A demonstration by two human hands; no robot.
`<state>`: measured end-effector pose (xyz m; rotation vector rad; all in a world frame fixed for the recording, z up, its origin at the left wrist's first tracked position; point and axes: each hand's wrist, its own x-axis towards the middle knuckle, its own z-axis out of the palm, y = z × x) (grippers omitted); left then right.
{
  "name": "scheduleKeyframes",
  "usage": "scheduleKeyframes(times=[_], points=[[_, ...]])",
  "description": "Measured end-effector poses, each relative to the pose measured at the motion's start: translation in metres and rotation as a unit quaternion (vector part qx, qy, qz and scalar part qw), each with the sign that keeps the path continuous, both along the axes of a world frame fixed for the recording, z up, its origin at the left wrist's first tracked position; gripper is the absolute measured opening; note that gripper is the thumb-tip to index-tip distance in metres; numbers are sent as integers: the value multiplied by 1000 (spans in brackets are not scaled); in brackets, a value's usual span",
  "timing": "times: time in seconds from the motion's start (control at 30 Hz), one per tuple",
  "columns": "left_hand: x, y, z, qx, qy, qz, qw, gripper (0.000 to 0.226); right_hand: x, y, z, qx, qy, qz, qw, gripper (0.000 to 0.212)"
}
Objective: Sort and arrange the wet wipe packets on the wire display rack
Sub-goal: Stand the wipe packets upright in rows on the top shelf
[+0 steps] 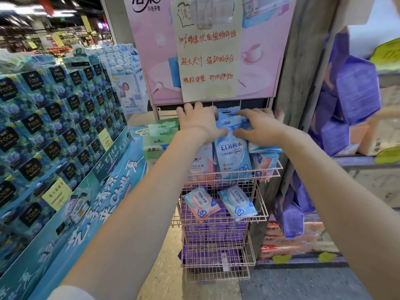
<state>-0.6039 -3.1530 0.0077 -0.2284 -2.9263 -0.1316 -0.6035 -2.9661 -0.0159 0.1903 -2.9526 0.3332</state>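
In the rack [218, 256]'s low baskets lie purple packs [213, 236]. In the middle basket a pink packet [201, 204] lies left of a blue packet [237, 202], just apart. Farther up, the top basket holds upright packets. A tall blue one [233, 156] stands in the middle. The left hand [199, 122] rests wide over the tops to its left, and the right hand [257, 128] lies wide over the tops to its right, thumbs on the tall packet. Beyond hangs a handwritten sign [207, 57]. Boxes [54, 115] stack at left.

Left hand [198, 123]; right hand [258, 129] — both outstretched, splayed
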Motion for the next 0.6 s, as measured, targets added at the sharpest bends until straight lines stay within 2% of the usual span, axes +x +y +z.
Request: scheduleKeyframes(times=[0.1, 0.2, 0.33, 0.43, 0.6], points=[[-2, -2, 2, -10, -27, -26, 999, 72, -3, 1, -2, -29, 18, 22, 999, 46], [-3, -1, 4, -22, -36, -56, 998, 64, -1, -3, 1, -14, 38, 8, 999, 36], [-4, -1, 7, -59, -34, -43, 997, 57, 2, -4, 4, -46, 37, 26, 998, 27], [-5, -2, 11, -103, -49, -45, 992, 54, 4, -9, 4, -47, 18, 42, 998, 26], [-7, 3, 5, -113, -84, -52, 989, 59, 1, -13, 3, 29, -14, 15, 999, 33]])
